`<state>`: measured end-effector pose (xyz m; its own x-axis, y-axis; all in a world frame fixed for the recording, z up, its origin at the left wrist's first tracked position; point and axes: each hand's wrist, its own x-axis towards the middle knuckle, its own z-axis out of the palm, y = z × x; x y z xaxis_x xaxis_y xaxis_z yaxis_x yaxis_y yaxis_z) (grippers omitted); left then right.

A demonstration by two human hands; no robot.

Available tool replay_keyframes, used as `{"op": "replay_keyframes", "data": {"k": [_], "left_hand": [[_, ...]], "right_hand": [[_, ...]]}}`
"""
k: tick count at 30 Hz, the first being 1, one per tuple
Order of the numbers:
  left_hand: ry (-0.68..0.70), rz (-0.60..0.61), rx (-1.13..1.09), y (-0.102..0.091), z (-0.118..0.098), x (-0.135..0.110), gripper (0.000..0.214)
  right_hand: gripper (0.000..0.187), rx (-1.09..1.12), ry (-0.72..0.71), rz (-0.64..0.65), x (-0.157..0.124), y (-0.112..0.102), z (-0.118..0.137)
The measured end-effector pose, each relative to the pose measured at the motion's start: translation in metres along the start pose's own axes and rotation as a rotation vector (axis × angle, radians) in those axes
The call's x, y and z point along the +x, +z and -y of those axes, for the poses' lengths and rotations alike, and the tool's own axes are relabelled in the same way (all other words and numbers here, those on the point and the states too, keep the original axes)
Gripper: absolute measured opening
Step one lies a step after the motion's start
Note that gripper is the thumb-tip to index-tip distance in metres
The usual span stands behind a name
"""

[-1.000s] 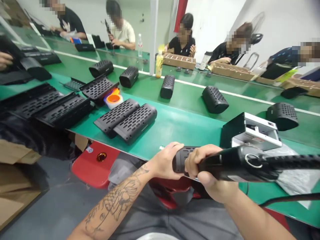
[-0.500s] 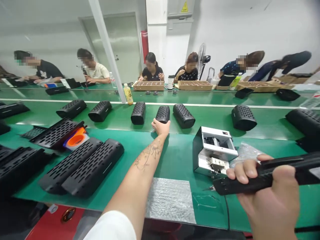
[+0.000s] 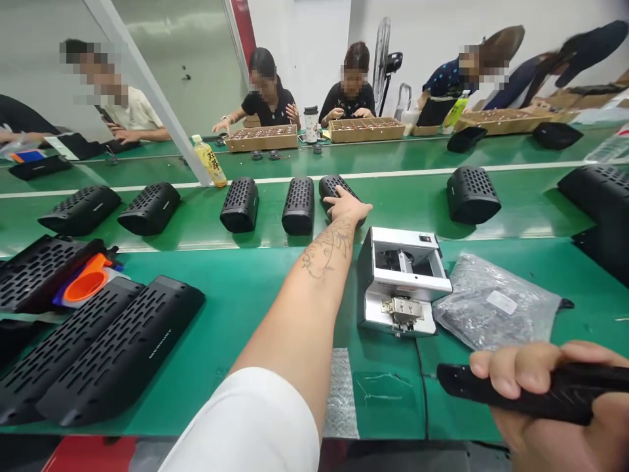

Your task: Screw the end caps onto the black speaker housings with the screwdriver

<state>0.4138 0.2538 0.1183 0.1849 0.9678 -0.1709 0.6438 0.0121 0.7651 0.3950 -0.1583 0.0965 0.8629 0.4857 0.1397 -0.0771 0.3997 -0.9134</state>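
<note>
My left hand (image 3: 348,206) is stretched forward over a black perforated housing (image 3: 331,183), its fingers spread. It covers part of the housing; whether it touches cannot be told. Just to the left, a similar housing (image 3: 297,206) stands on the green surface. My right hand (image 3: 550,387), at the lower right, is wrapped round a black power screwdriver (image 3: 457,383) whose thin tip points left. Between my hands sits a white and black screw feeder (image 3: 405,285).
Two long perforated black covers (image 3: 162,334) lie at left beside an orange tape dispenser (image 3: 88,278). A clear plastic bag (image 3: 484,305) is right of the feeder, and a cable (image 3: 421,387) runs below it. Across the line, several people work behind cardboard trays (image 3: 366,129). A slanted post (image 3: 152,98) rises at left.
My left hand has left one housing and moved right to the neighbouring one, its fingers now spread. My right hand with the screwdriver sits lower in view. The view has shifted.
</note>
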Motion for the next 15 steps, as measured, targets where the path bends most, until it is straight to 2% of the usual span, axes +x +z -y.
{"op": "replay_keyframes", "data": {"k": [2, 3, 5, 7, 9, 11, 12, 14, 15], "left_hand": [[-0.007, 0.042, -0.082, -0.025, 0.0, 0.0, 0.127], [0.001, 0.066, -0.107, -0.042, 0.004, -0.004, 0.113], [0.042, 0.159, -0.189, -0.083, 0.019, -0.016, 0.081], [0.142, 0.281, -0.331, -0.132, 0.046, -0.037, 0.07], [0.345, 0.304, -0.446, -0.187, 0.085, -0.068, 0.085], [0.567, 0.289, -0.406, -0.24, 0.134, -0.108, 0.112], [0.639, 0.312, -0.361, -0.264, 0.16, -0.131, 0.117], [0.716, 0.416, -0.234, -0.301, 0.208, -0.179, 0.111], [0.743, 0.438, -0.16, -0.313, 0.23, -0.202, 0.113]], "right_hand": [[0.037, -0.012, -0.164, 0.084, 0.013, 0.019, 0.01], [0.041, 0.002, -0.249, 0.141, 0.021, 0.03, 0.014], [0.047, 0.028, -0.376, 0.245, 0.037, 0.055, 0.018], [0.047, 0.037, -0.427, 0.353, 0.047, 0.078, 0.016], [0.042, 0.005, -0.398, 0.432, 0.051, 0.095, 0.01], [0.037, -0.043, -0.377, 0.461, 0.051, 0.103, 0.002], [0.034, -0.071, -0.369, 0.461, 0.051, 0.104, -0.001], [0.033, -0.105, -0.376, 0.445, 0.05, 0.105, -0.005], [0.033, -0.114, -0.38, 0.432, 0.049, 0.105, -0.005]]}}
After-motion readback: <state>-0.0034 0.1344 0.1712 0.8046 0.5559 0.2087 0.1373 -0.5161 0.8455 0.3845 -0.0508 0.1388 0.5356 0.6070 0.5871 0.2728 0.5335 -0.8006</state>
